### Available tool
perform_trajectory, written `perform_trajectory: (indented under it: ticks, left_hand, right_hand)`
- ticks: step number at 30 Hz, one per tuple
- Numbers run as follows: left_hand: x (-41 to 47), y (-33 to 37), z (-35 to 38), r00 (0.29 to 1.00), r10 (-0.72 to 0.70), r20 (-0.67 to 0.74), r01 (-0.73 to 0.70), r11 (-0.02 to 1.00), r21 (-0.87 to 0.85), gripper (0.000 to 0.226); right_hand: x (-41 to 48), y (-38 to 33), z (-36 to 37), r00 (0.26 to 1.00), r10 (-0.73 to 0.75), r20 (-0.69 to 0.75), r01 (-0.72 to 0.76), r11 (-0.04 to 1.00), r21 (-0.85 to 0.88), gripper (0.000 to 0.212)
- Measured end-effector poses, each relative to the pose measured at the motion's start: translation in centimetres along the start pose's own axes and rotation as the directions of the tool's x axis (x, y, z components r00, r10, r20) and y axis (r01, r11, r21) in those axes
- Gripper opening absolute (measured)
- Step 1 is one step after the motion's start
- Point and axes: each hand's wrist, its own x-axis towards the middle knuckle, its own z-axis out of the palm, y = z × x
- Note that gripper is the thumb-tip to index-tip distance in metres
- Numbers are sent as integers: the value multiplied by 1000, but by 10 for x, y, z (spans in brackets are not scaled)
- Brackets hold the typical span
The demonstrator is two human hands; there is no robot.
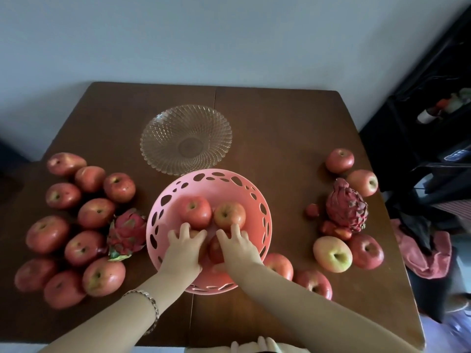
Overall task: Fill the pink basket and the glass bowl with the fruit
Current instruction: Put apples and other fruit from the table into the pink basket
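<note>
Apples (195,211) fill the pink basket (230,180), both hands' fingers (184,231) curled over two; glass bowl (163,128) empty.

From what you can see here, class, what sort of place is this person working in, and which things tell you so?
Probably a room in a home: a brown wooden table against a plain pale wall, a patterned clear glass bowl for serving, and clothes heaped on dark furniture at the right.
</note>
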Motion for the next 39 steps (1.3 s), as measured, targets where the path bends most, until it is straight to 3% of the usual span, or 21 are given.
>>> perform_trajectory:
  ticks: [2,6,8,10,13,18,20,23,25,27,29,30,32,33,35,37,39]
  left_hand:
    - [0,1,-4,1000,-26,12,26,999,35,54]
    - [1,15,-11,998,-32,-60,41,985,170,62]
    - [-1,31,-15,979,71,-191,-45,989,137,56]
    - [-4,51,-21,955,164,-249,-152,986,64,48]
    - [-4,81,-25,942,268,-203,-280,960,-31,42]
    - [-4,108,-28,874,441,-204,-471,873,-129,37]
    - [-7,116,-27,869,462,-177,-490,853,-178,36]
    - [-9,130,-23,883,469,-32,-452,829,-329,45]
    - [-5,144,-16,878,474,65,-420,829,-369,65]
    - [1,156,-12,889,426,168,-304,823,-480,90]
    - [5,165,-15,882,384,274,-119,744,-658,101]
    - [7,167,-15,864,393,316,-12,642,-766,97]
    - [9,172,-17,834,403,377,213,395,-894,77]
    - [9,174,-16,847,376,376,252,340,-906,63]
    - [9,177,-12,904,281,322,193,404,-894,43]
    - [8,179,-7,934,238,267,143,436,-888,38]
    - [8,180,-7,946,214,244,138,416,-899,38]
  right_hand:
    - [-9,10,-17,1000,6,3,-6,989,147,64]
    - [-44,68,-65,943,59,-329,23,971,239,48]
    - [-62,109,-85,949,138,-283,-104,986,130,60]
    - [-73,141,-90,977,183,-111,-201,963,-179,69]
    - [-78,163,-76,992,100,80,-43,849,-526,73]
    - [-73,173,-58,997,15,78,38,773,-634,60]
    - [-71,179,-55,1000,5,7,0,841,-542,68]
    - [-72,172,-57,977,81,-199,-103,989,-107,84]
    - [-72,159,-63,949,145,-279,-76,967,243,85]
    - [-73,147,-67,944,138,-300,-10,920,391,86]
    - [-73,141,-69,945,122,-302,12,914,406,90]
    - [-75,140,-69,946,129,-298,4,914,406,93]
    - [-80,143,-69,952,120,-280,12,903,429,100]
    - [-83,145,-70,963,92,-253,30,897,441,103]
    - [-92,156,-73,987,22,-160,51,897,440,101]
    - [-98,176,-75,990,32,-137,24,920,390,94]
    - [-98,201,-72,949,231,-216,-155,934,321,84]
